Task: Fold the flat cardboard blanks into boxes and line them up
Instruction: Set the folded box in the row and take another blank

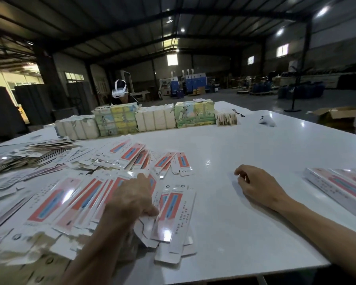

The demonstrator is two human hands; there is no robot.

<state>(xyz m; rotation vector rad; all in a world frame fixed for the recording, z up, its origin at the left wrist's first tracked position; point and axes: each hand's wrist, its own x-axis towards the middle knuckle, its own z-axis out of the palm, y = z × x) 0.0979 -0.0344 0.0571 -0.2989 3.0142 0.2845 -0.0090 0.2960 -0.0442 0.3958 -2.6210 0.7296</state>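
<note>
Looks like we're picking the next one: left hand (132,198) lies flat on the pile of blanks (70,202) left of us, thumb at one edge, right hand (257,186) rests loosely curled and empty on the table (234,233), so next we need a clean single-blank pinch.

Flat blanks (56,204): heap cut off by left and bottom edges; print too blurred to read. Folded boxes (337,188): row cut off at right edge. Carton (337,115): partly out of frame. Person (119,92): body hidden behind bundles (115,120).
</note>
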